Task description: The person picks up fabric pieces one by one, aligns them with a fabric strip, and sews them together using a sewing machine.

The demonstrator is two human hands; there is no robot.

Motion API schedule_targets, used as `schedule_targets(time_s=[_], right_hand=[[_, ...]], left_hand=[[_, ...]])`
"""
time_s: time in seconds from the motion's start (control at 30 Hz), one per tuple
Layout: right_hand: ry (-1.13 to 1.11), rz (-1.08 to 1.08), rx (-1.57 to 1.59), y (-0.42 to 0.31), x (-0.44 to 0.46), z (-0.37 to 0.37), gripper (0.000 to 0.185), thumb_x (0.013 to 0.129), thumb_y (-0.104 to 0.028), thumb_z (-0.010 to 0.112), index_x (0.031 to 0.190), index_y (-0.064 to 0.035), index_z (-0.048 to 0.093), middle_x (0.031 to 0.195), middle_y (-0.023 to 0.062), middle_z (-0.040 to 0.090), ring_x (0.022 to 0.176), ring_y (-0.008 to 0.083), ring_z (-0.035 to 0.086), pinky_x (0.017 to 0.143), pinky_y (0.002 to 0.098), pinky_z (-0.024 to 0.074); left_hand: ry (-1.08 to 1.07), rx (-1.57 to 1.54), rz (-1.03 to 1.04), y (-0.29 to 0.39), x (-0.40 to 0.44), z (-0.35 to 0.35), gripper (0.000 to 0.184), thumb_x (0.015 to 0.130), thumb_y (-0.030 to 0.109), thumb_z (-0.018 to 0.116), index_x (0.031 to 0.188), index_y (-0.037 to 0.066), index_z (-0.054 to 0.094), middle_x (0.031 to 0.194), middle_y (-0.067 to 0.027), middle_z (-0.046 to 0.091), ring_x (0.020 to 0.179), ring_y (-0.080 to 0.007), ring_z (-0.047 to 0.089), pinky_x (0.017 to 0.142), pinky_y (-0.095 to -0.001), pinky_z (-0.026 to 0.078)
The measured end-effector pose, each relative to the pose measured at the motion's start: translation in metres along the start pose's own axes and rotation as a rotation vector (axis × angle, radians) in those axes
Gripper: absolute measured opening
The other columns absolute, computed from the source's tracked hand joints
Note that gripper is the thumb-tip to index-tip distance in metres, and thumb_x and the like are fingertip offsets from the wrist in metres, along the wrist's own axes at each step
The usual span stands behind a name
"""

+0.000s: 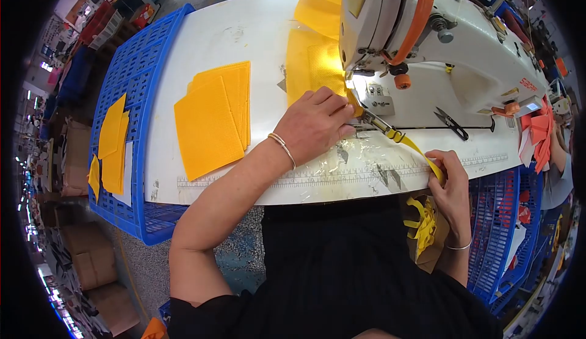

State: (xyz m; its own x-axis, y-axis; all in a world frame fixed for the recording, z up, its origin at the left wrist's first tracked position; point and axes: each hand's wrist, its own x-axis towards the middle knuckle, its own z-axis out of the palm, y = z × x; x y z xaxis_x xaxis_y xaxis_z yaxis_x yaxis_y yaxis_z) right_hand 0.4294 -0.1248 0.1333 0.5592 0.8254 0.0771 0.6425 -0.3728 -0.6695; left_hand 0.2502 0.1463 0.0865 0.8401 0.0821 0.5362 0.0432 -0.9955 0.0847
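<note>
Yellow cloth (303, 70): on the counter (256, 18), at the sewing machine (473, 46)
Left hand (314, 122): fingers bent over cloth, cannot tell if pinching
Right hand (450, 180): fingers pinching yellow strip (418, 148)

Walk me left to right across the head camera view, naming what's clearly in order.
Blue basket → orange-yellow fabric pieces stacked on the table → left hand → metal guide → right hand → red pieces.
</note>
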Motion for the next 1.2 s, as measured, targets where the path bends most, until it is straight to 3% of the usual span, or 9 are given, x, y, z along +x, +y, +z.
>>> schedule_targets(time_s=[0.3,0.8,0.93,1.1,1.17,1.2], right_hand=[[-0.01,-0.007,0.01,-0.001,0.0,0.0,0.036,0.08,0.012,0.056,0.113,-0.0016,0.063,0.097,0.0069,0.054,0.082,0.0164,0.049,0.072,0.0253,0.0428],[-0.017,-0.016,0.009,0.002,-0.001,-0.001,0.039,0.078,0.012,0.055,0.113,-0.0019,0.063,0.096,0.0058,0.053,0.08,0.0157,0.047,0.072,0.0247,0.0412],[-0.044,-0.01,0.044,0.005,0.001,-0.002,0.041,0.078,0.012,0.053,0.115,-0.0021,0.062,0.097,0.006,0.054,0.08,0.0153,0.046,0.072,0.0243,0.0407],[-0.041,0.002,0.055,0.005,-0.002,0.001,0.043,0.077,0.013,0.053,0.117,-0.0019,0.06,0.098,0.0073,0.056,0.08,0.0183,0.049,0.076,0.0268,0.0435],[-0.052,-0.032,0.072,0.011,0.0,0.006,0.043,0.078,0.012,0.052,0.118,-0.0023,0.06,0.098,0.0072,0.056,0.08,0.0177,0.048,0.075,0.0263,0.043],[-0.049,-0.053,0.061,0.016,0.001,0.006,0.043,0.079,0.012,0.052,0.119,-0.0026,0.06,0.098,0.0071,0.056,0.08,0.017,0.048,0.075,0.0258,0.0425]], left_hand=[[0.008,0.073,-0.018,-0.007,0.003,0.002,0.032,0.095,0.031,0.064,0.116,0.006,0.065,0.109,-0.0043,0.06,0.101,-0.0215,0.053,0.086,-0.0321,0.043],[-0.082,0.092,-0.086,-0.008,0.002,0.006,0.043,0.097,0.036,0.061,0.126,0.004,0.061,0.133,-0.007,0.059,0.112,-0.0235,0.055,0.098,-0.0338,0.042],[-0.057,-0.082,-0.09,-0.012,-0.006,-0.019,0.041,0.094,0.031,0.066,0.124,0.003,0.063,0.131,-0.0081,0.061,0.111,-0.0254,0.055,0.102,-0.0338,0.043],[0.047,-0.188,-0.535,-0.041,-0.059,-0.133,0.034,0.089,0.024,0.072,0.118,0.005,0.068,0.127,-0.0085,0.064,0.112,-0.025,0.056,0.101,-0.0329,0.045],[0.028,-0.002,-0.861,-0.052,-0.1,-0.128,0.027,0.084,0.018,0.078,0.109,0.009,0.073,0.119,-0.0079,0.068,0.11,-0.0245,0.057,0.097,-0.0328,0.048],[0.025,0.009,-0.867,-0.053,-0.113,-0.125,0.027,0.084,0.018,0.078,0.109,0.009,0.073,0.119,-0.0079,0.068,0.11,-0.0245,0.057,0.097,-0.0328,0.048]])
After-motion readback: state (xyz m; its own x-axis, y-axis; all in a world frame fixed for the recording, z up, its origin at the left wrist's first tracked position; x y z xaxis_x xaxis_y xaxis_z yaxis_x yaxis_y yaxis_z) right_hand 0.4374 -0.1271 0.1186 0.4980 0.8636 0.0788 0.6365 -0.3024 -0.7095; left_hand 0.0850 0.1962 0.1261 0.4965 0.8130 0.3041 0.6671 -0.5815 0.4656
